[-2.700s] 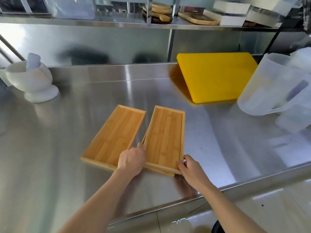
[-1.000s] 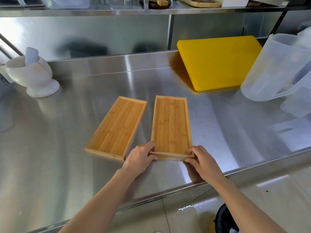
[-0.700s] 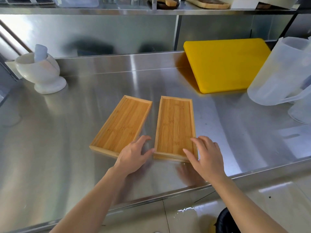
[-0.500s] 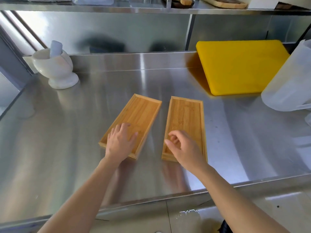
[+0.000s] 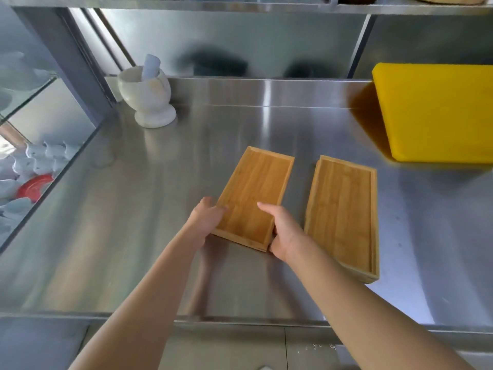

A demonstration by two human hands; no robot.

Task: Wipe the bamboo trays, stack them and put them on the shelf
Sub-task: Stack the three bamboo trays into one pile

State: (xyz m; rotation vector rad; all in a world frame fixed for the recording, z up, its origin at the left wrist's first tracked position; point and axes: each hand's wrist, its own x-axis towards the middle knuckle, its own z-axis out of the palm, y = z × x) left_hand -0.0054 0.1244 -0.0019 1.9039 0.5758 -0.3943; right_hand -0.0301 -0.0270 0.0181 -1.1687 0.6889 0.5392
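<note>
Both forearms rise from the bottom edge, cut off below the elbow, and cross the counter's (image 5: 106,249) near lip. The right forearm hides part of the near left corner of the right tray (image 5: 344,209); how far that corner lies from the wrist cannot be told.

The left hand (image 5: 205,220) clasps the near left corner of the left tray (image 5: 253,193), thumb laid over the rim onto the floor of the tray, the other fingers hidden behind the side wall. The right hand (image 5: 284,231) grips the near right corner of the same tray, thumb stretched forward along the inside, fingers curled under or behind the edge and out of sight. So both hands are closed on the left tray. Whether its near end is lifted or flat on the steel is hard to tell.

The two trays lie side by side, open faces up, with a narrow wedge of bare steel between them that widens toward the far ends. Wide free counter spreads to the left and beyond the trays.

Farther back, a yellow board (image 5: 437,113) leans on the right, cut off by the frame. A white mortar (image 5: 146,97) with a pestle stands at the back left. The shelf (image 5: 186,1) runs along the top edge; what sits on it is mostly cropped. At far left, blurred white crockery (image 5: 34,156) lies below the counter level.
</note>
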